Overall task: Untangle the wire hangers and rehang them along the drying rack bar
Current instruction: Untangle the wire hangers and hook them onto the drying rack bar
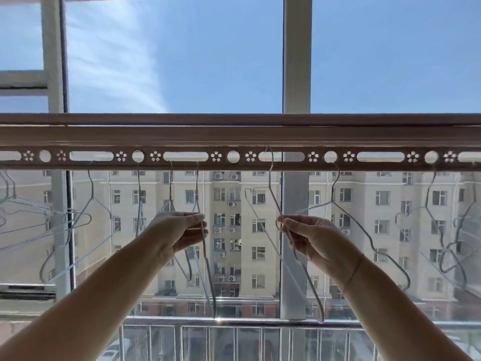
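Note:
The drying rack bar [239, 136] runs across the view, with a punched strip of slots and round holes along its lower edge. My left hand [179, 230] pinches a thin wire hanger [208, 269] that hangs from the strip left of centre, beside other hangers hooked there. My right hand [312, 238] pinches the shoulder of another pale wire hanger [263, 225], whose hook [270, 162] sits in a slot near the middle. More hangers dangle at the far left [52, 220] and at the right [369, 235], some overlapping.
Behind the rack is a large window with white frames [296, 56]. A metal railing [234, 321] crosses below. An apartment block [234, 204] stands outside. A tangle of hangers [453, 238] hangs at the far right.

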The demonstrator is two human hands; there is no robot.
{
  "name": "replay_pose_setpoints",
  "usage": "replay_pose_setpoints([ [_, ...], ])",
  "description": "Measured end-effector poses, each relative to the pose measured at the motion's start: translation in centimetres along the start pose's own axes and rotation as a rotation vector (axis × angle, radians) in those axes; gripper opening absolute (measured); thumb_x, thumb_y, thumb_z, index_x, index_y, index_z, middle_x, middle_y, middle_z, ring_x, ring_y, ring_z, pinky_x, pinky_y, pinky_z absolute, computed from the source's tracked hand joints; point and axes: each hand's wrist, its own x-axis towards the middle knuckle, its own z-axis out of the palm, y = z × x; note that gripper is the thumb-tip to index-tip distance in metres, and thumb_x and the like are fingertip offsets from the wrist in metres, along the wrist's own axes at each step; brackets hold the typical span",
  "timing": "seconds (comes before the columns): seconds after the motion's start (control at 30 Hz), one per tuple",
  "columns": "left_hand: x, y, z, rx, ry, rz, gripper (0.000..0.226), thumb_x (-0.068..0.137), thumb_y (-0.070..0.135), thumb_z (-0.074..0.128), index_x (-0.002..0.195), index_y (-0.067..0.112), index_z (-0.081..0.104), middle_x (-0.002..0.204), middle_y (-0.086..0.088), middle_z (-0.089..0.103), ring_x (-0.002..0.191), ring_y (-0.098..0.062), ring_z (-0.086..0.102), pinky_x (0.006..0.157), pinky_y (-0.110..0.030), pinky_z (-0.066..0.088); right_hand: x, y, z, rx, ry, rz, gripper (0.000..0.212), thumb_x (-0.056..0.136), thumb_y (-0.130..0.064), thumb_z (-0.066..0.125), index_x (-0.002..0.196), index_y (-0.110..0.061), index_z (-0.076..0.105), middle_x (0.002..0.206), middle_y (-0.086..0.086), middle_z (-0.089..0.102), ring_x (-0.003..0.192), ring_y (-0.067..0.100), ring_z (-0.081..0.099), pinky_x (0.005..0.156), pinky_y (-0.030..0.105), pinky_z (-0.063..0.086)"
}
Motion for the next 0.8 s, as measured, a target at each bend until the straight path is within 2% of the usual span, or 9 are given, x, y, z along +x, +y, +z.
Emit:
replay_pose_setpoints([
  [0.2,-0.3,-0.2,0.3,0.02,-0.03,0.015,0.014,0.082,0.0,0.061,0.095,-0.005,0.062,0.084,-0.021,0.066,0.063,-0.021,0.067,0.045,-0.022,0.055,-0.2,0.1,-0.1,0.026,0.041,0.026,0.018,0.088,0.002,0.052,0.081,0.0,0.068,0.073,0.012,0.062,0.063,0.014,0.055,0.046,0.016,0.048],
  [0.3,-0.3,-0.3,0.5,0.037,-0.03,0.032,0.011,0.081,-0.003,0.06,0.092,-0.003,0.061,0.088,-0.023,0.065,0.072,-0.025,0.064,0.045,-0.021,0.054,-0.2,0.0,-0.3,0.012,0.067,0.041,0.015,0.089,0.0,0.053,0.086,0.0,0.068,0.074,0.011,0.062,0.064,0.014,0.056,0.046,0.017,0.048],
  [0.43,-0.2,-0.4,0.7,0.062,-0.025,0.047,0.019,0.082,-0.004,0.06,0.1,-0.005,0.059,0.09,-0.023,0.063,0.076,-0.026,0.061,0.045,-0.02,0.054,-0.6,0.1,-0.5,-0.006,0.066,0.063,0.013,0.089,-0.001,0.054,0.095,0.004,0.064,0.074,0.008,0.062,0.066,0.012,0.057,0.048,0.017,0.049],
  [0.47,-0.2,-0.3,0.7,0.076,-0.022,0.062,0.023,0.081,-0.003,0.06,0.104,-0.004,0.057,0.093,-0.022,0.062,0.078,-0.026,0.06,0.048,-0.022,0.055,-0.7,0.1,-0.6,-0.014,0.063,0.064,0.013,0.089,-0.001,0.054,0.096,0.004,0.063,0.074,0.008,0.062,0.067,0.012,0.057,0.049,0.017,0.049],
  [0.53,0.0,-0.5,0.7,0.134,0.014,0.123,0.038,0.079,0.0,0.064,0.116,-0.004,0.052,0.101,-0.021,0.06,0.088,-0.028,0.059,0.068,-0.028,0.055,-1.0,-0.3,-1.0,-0.054,0.053,0.056,0.015,0.089,-0.003,0.054,0.099,0.005,0.061,0.074,0.008,0.062,0.066,0.013,0.058,0.051,0.018,0.05],
  [0.57,0.1,-0.5,0.7,0.19,0.058,0.173,0.046,0.078,0.003,0.066,0.121,-0.003,0.05,0.106,-0.02,0.06,0.094,-0.029,0.058,0.079,-0.031,0.051,-1.1,-0.6,-1.1,-0.097,0.042,0.042,0.016,0.09,-0.004,0.053,0.1,0.006,0.06,0.075,0.009,0.062,0.066,0.013,0.058,0.054,0.018,0.051],
  [0.63,-0.2,-0.2,1.1,0.299,0.167,0.317,0.049,0.077,0.01,0.071,0.122,0.003,0.053,0.112,-0.016,0.06,0.103,-0.03,0.057,0.087,-0.034,0.045,-1.6,-1.3,-1.2,-0.277,0.029,-0.02,0.021,0.091,-0.009,0.053,0.103,0.006,0.06,0.079,0.008,0.062,0.07,0.014,0.059,0.062,0.018,0.053],
  [0.73,-1.9,0.7,2.6,0.36,0.234,0.555,0.033,0.077,0.015,0.072,0.108,0.017,0.062,0.106,-0.007,0.065,0.097,-0.021,0.061,0.079,-0.025,0.043,-2.4,-2.8,-1.7,-0.693,0.089,-0.237,0.033,0.09,-0.017,0.056,0.118,0.0,0.055,0.097,0.005,0.063,0.091,0.016,0.061,0.082,0.022,0.051],
  [0.8,-3.5,1.4,4.0,0.385,0.182,0.651,0.025,0.08,0.017,0.07,0.104,0.02,0.064,0.097,0.001,0.067,0.088,-0.01,0.063,0.068,-0.017,0.04,-2.8,-4.5,-2.6,-0.886,0.183,-0.397,0.034,0.089,-0.022,0.058,0.12,-0.007,0.057,0.102,0.001,0.063,0.096,0.011,0.059,0.086,0.019,0.048],
])
